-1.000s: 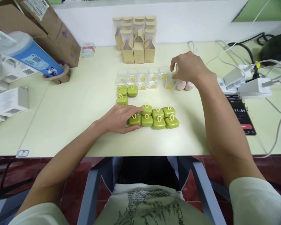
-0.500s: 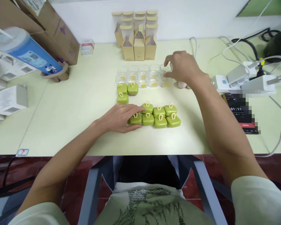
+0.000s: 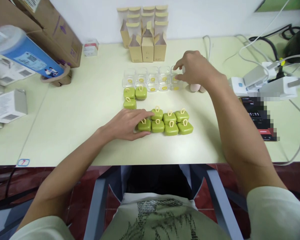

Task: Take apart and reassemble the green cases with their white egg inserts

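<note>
Several small glossy green cases with cream loops stand in two rows near the table's front. My left hand (image 3: 126,125) is bent around the left end of these rows, thumb and forefinger on either side of the front-left green case (image 3: 144,125). Its forefinger tip touches a case (image 3: 157,114) behind. Beyond them, clear plastic boxes (image 3: 152,79) with yellow marks sit in a double row. My right hand (image 3: 193,68) is closed at the right end, thumb and fingers gripping a clear plastic box (image 3: 175,78). Three more green cases (image 3: 129,93) lie just before the clear boxes.
Open cardboard boxes (image 3: 147,48) stand against the wall. Two pinkish objects (image 3: 195,87) lie beside my right wrist. Power adapters (image 3: 261,80), cables and a phone (image 3: 258,116) occupy the right. A blue cup (image 3: 32,53), cartons (image 3: 65,36) and white boxes (image 3: 8,106) fill the left.
The view has shifted slightly. My right hand stays at the end clear box, its fingers a little lower on it. My left hand keeps its place at the green cases.
</note>
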A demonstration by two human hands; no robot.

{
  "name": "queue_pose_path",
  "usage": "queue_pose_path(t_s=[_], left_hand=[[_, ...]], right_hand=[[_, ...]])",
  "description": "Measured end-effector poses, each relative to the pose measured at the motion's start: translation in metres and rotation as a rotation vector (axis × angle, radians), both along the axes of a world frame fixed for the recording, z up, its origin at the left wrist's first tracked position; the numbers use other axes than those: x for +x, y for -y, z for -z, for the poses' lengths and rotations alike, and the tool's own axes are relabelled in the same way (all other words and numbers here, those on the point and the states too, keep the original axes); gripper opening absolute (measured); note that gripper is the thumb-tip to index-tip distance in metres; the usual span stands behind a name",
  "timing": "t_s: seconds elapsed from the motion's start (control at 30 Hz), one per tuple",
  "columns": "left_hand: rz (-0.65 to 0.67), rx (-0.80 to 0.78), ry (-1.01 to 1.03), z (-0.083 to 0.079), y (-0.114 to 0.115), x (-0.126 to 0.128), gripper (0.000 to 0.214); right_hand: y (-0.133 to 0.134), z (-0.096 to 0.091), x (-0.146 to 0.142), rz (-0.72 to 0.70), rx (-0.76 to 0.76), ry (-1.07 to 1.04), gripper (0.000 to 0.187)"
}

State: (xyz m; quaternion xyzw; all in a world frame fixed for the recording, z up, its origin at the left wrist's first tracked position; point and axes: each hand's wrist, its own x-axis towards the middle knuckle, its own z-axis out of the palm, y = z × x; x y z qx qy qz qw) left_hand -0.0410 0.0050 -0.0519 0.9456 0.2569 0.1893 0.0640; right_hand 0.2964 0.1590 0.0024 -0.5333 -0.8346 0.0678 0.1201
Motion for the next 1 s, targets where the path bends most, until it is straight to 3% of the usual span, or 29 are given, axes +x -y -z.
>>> queue_pose_path(t_s=[0.07, 0.13, 0.3, 0.4, 0.5, 0.6, 0.73, 0.9, 0.97, 1.0], left_hand=[[-0.013, 0.002, 0.058, 0.000, -0.002, -0.001, 0.055], [-0.033, 0.008, 0.147, 0.000, -0.006, -0.001, 0.053], [-0.083, 0.109, 0.330, 0.003, -0.013, -0.001, 0.045], [-0.085, 0.138, 0.354, 0.004, -0.015, 0.001, 0.047], [-0.056, 0.140, 0.388, 0.004, -0.015, 0.004, 0.045], [-0.046, 0.105, 0.419, 0.005, -0.014, 0.006, 0.045], [-0.134, -0.110, 0.549, 0.010, -0.015, 0.006, 0.047], [-0.099, -0.584, 0.946, 0.013, -0.020, 0.008, 0.061], [-0.097, -0.693, 1.007, 0.011, -0.020, 0.010, 0.066], [-0.097, -0.728, 1.025, 0.010, -0.019, 0.011, 0.068]], right_hand=[[0.009, -0.015, 0.002, 0.005, 0.006, -0.039, 0.047], [0.016, -0.028, 0.005, 0.034, 0.008, -0.070, 0.054], [0.015, -0.041, 0.020, 0.078, -0.011, 0.058, 0.041], [0.008, -0.040, 0.033, 0.188, -0.054, 0.102, 0.033], [0.006, -0.030, 0.038, 0.350, -0.116, 0.072, 0.054], [0.005, -0.016, 0.034, 0.385, -0.150, 0.079, 0.060], [0.006, -0.015, 0.027, 0.379, -0.150, 0.076, 0.055], [0.029, -0.052, 0.026, 0.433, -0.055, -0.249, 0.067], [0.048, -0.060, 0.021, 0.286, -0.002, -0.448, 0.057], [0.059, -0.060, 0.016, 0.127, 0.015, -0.573, 0.051]])
